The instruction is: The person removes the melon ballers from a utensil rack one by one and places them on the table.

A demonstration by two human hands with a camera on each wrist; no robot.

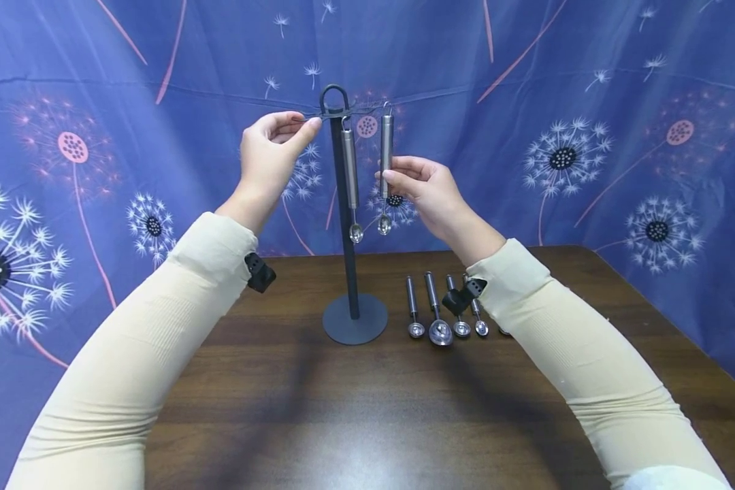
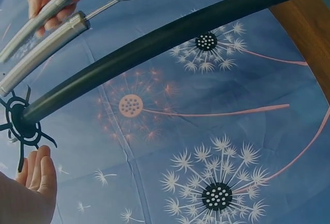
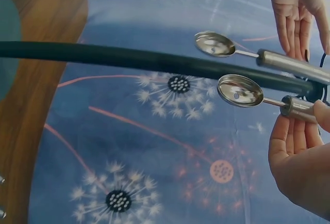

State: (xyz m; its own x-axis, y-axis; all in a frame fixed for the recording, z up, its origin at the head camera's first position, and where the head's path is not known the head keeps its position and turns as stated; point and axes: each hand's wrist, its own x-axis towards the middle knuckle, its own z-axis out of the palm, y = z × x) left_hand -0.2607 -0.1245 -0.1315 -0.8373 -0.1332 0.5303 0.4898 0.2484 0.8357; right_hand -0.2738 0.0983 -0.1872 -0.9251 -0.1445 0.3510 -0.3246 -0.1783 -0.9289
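Observation:
A dark metal stand (image 1: pixel 344 204) with a ring of curved hooks (image 2: pixel 23 121) near its top stands on the table. My left hand (image 1: pixel 272 153) pinches one hook at the left between thumb and fingers. One steel melon baller (image 1: pixel 350 170) hangs by its loop at the front of the stand, bowl down. To its right, my right hand (image 1: pixel 425 187) grips a second melon baller (image 1: pixel 386 146) by the handle, upright with its bowl down. Its top loop is at a right-hand hook; whether it is on the hook I cannot tell. Both bowls (image 3: pixel 240 90) show a small hole.
Several more steel scoops (image 1: pixel 431 292) lie in a row on the brown wooden table (image 1: pixel 355 408), right of the stand's round base (image 1: pixel 367 323), partly hidden by my right wrist camera. A blue dandelion-patterned cloth (image 1: pixel 441 41) hangs behind.

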